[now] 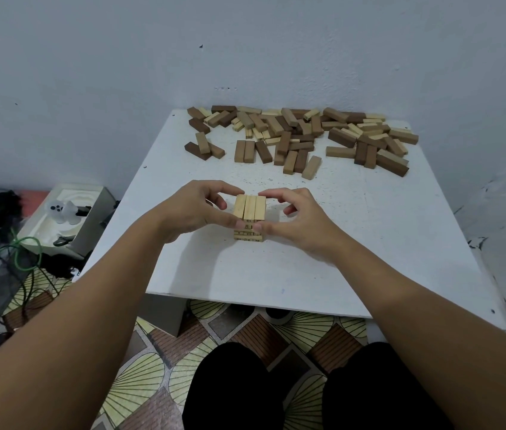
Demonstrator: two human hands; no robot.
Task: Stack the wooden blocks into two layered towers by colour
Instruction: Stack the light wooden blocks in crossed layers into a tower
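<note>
tower (249, 217): pale blocks, three across on top, layers crossed
left hand (197, 208): fingers pinch tower's top layer, 9 o'clock side
right hand (299, 216): pinches it, 3 o'clock side
pile (301, 138): loose brown and pale blocks, 12 o'clock on table (276, 268)

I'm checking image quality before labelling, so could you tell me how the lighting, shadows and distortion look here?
Head view: soft, even light, no glare on the white table; faint shadows beneath both hands and beside the light tower; wide-angle bending curves the table edges and stretches the forearms; printing on the tower's lower blocks is too small to read.
</note>
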